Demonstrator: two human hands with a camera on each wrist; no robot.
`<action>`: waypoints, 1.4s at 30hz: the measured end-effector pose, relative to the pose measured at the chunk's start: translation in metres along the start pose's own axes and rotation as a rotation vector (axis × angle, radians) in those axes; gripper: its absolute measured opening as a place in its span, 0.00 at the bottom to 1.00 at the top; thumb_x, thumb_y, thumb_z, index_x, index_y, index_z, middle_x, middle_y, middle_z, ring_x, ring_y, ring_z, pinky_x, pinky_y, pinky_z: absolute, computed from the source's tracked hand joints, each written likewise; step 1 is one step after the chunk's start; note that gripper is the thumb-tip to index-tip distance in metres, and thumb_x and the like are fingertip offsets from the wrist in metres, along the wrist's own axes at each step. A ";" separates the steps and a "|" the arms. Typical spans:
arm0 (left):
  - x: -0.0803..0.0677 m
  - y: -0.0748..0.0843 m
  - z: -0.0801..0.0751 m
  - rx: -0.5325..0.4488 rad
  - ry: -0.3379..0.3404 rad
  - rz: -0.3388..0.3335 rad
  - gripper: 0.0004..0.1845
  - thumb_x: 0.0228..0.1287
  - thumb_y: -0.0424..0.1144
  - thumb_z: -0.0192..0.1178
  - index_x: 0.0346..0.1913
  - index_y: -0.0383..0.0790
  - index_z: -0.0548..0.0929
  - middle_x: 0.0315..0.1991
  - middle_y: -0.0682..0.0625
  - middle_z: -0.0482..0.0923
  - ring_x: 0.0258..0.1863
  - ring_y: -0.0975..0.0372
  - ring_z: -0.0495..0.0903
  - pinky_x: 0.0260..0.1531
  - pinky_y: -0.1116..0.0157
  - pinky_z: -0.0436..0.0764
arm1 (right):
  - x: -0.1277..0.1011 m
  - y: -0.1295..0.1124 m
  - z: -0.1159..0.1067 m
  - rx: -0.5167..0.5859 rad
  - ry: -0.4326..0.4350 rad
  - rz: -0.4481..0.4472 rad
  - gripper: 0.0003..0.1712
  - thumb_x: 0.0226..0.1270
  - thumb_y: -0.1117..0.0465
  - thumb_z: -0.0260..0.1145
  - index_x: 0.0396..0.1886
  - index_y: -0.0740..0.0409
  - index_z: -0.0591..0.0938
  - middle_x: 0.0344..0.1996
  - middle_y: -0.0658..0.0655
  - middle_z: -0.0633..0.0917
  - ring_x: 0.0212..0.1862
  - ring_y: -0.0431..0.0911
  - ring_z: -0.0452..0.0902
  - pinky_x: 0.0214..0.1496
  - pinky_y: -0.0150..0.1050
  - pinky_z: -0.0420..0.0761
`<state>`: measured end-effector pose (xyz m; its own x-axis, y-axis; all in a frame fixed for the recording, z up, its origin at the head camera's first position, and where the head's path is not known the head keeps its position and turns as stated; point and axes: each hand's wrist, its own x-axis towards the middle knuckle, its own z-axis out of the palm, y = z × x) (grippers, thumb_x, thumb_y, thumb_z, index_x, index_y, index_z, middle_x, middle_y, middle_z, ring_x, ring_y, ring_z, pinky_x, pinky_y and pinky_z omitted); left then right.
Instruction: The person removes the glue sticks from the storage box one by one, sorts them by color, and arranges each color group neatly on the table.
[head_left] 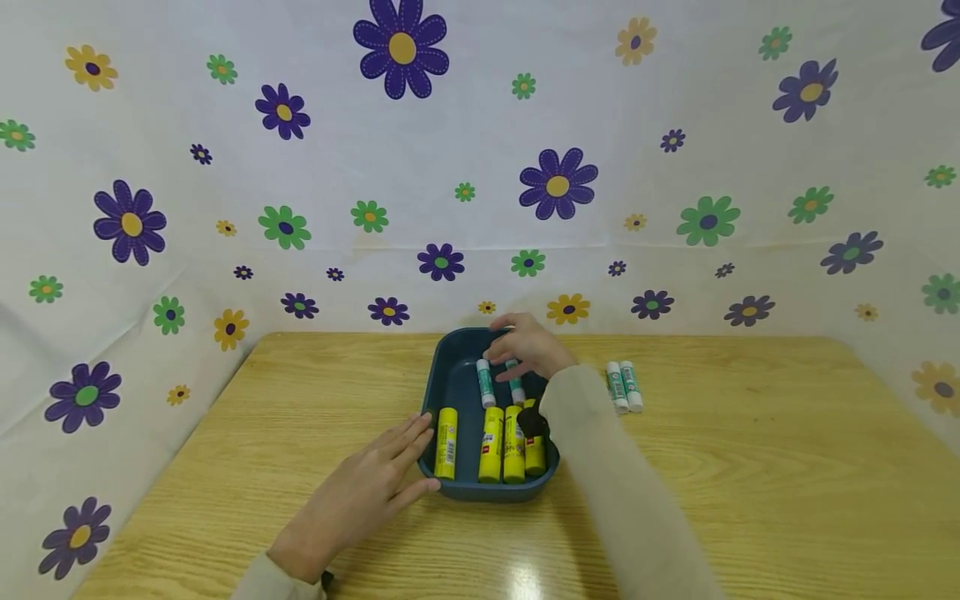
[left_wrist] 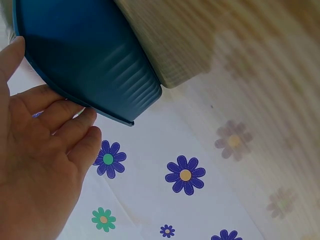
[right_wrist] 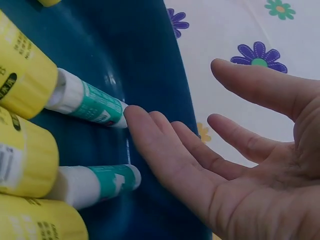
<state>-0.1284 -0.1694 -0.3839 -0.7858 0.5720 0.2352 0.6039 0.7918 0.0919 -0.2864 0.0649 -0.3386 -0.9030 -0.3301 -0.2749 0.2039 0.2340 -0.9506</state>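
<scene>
The blue tray [head_left: 457, 379] holds four yellow glue sticks [head_left: 491, 444] and two green-white ones [head_left: 486, 383]; two more [head_left: 624, 386] lie outside on the table. The right hand [head_left: 528, 346], fingers spread and straight, touches one green-white stick's end. The flat left hand [head_left: 367, 492] rests against the tray's rim.

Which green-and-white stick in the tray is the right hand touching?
Find the blue tray mid-table. At its far end lie two green-and-white sticks. The right hand touches the left stick, which lies clear; the right stick is half hidden by the sleeve.
</scene>
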 end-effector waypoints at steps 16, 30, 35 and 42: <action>0.000 0.001 0.001 -0.003 -0.004 -0.006 0.36 0.65 0.61 0.43 0.64 0.36 0.66 0.68 0.47 0.55 0.66 0.56 0.56 0.59 0.59 0.66 | 0.010 0.018 0.019 -0.129 0.023 0.054 0.32 0.54 0.75 0.63 0.61 0.66 0.65 0.42 0.66 0.76 0.45 0.57 0.74 0.39 0.50 0.82; -0.001 -0.001 0.002 -0.012 0.000 -0.004 0.36 0.66 0.61 0.41 0.64 0.36 0.66 0.68 0.47 0.56 0.66 0.57 0.56 0.59 0.59 0.66 | 0.021 0.019 0.046 -0.073 -0.032 0.111 0.33 0.54 0.76 0.63 0.61 0.64 0.65 0.40 0.64 0.77 0.43 0.56 0.75 0.36 0.51 0.82; 0.001 0.000 0.003 -0.007 -0.009 0.001 0.36 0.66 0.62 0.40 0.64 0.36 0.67 0.68 0.47 0.55 0.66 0.57 0.56 0.59 0.60 0.65 | 0.024 0.024 0.051 0.028 -0.055 0.113 0.33 0.54 0.77 0.62 0.61 0.65 0.64 0.39 0.66 0.78 0.40 0.56 0.77 0.38 0.52 0.81; 0.001 -0.001 0.001 -0.005 -0.009 0.002 0.36 0.66 0.61 0.41 0.64 0.35 0.66 0.68 0.46 0.55 0.66 0.56 0.55 0.59 0.59 0.66 | 0.027 0.027 0.055 0.091 -0.052 0.108 0.32 0.53 0.78 0.62 0.59 0.65 0.66 0.40 0.67 0.76 0.38 0.55 0.76 0.38 0.51 0.82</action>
<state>-0.1296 -0.1692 -0.3851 -0.7857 0.5757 0.2265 0.6062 0.7894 0.0966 -0.2846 0.0118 -0.3792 -0.8537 -0.3545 -0.3815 0.3346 0.1878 -0.9234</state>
